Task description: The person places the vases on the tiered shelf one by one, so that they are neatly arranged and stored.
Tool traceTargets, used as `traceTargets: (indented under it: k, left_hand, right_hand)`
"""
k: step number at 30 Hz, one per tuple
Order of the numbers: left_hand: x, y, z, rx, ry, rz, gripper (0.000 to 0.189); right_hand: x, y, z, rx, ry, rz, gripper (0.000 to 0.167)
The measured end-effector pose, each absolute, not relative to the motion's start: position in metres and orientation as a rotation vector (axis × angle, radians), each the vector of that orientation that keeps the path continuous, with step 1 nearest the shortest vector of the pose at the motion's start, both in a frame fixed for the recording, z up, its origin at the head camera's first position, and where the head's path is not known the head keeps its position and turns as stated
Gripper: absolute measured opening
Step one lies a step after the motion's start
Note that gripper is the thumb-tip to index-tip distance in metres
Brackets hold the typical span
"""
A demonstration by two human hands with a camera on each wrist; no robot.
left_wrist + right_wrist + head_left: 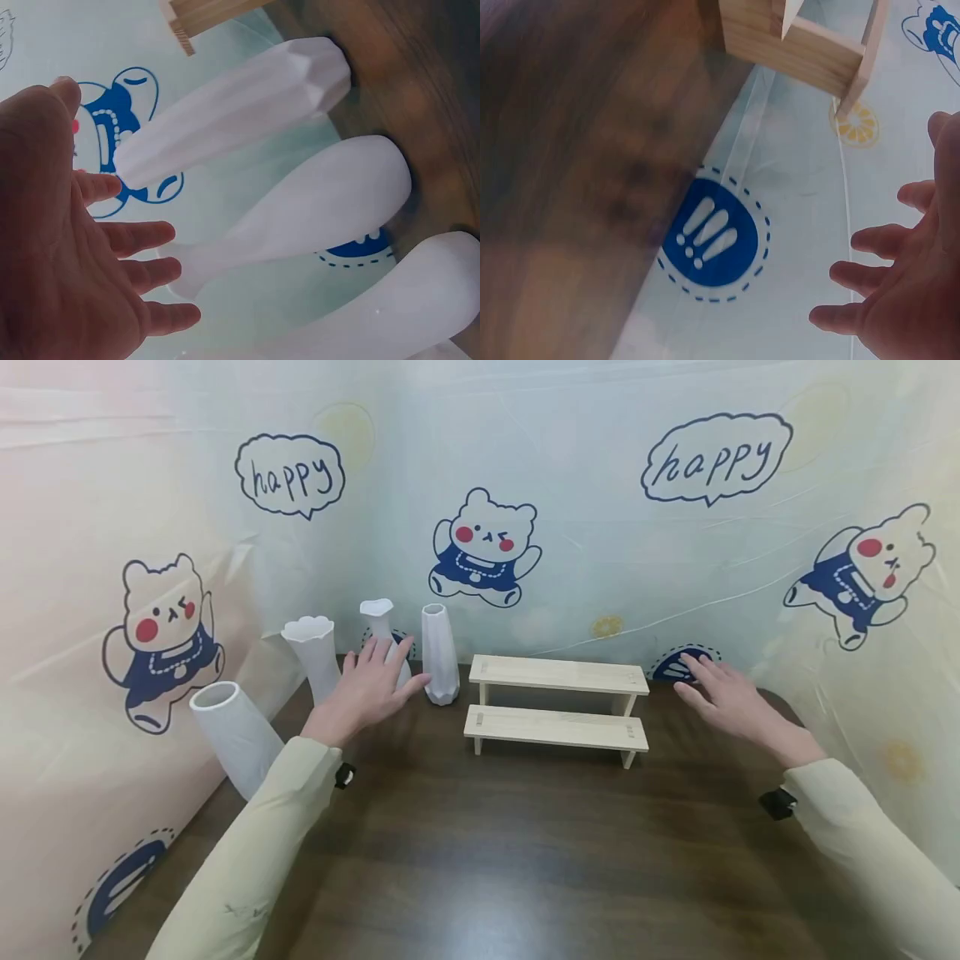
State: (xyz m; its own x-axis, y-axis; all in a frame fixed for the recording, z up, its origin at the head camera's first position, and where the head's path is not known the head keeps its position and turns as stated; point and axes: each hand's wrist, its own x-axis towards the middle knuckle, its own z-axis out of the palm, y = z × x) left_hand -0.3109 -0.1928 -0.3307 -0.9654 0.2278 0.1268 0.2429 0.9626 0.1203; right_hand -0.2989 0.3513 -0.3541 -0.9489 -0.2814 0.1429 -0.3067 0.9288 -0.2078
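My left hand hovers with spread fingers in front of a slim-necked white vase, partly covering it in the head view. Just right of that hand stands a faceted white vase. To its left are a white vase with a ruffled rim and a leaning wide-mouthed white vase. In the left wrist view the fingers are apart, and the palm holds nothing. My right hand is held out, fingers extended and holding nothing, to the right of a two-step wooden stand.
The dark wooden table carries the vases and the stand. A printed cloth with bears and "happy" bubbles hangs around its back and sides. The leaning vase is close to the left cloth.
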Motion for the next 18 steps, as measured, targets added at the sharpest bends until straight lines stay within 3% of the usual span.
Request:
traceTargets:
  k: [10,18]
  left_hand:
    - [-0.298,-0.200,-0.332,-0.330,-2.986,-0.311,0.088]
    - [-0.285,-0.204,-0.329,-0.362,-2.877,-0.392,0.078]
  right_hand:
    - [-0.303,0.340,-0.374,0.511,-2.940,0.555,0.071]
    - [-0.298,0.326,-0.377,0.444,-2.925,0.748,0.071]
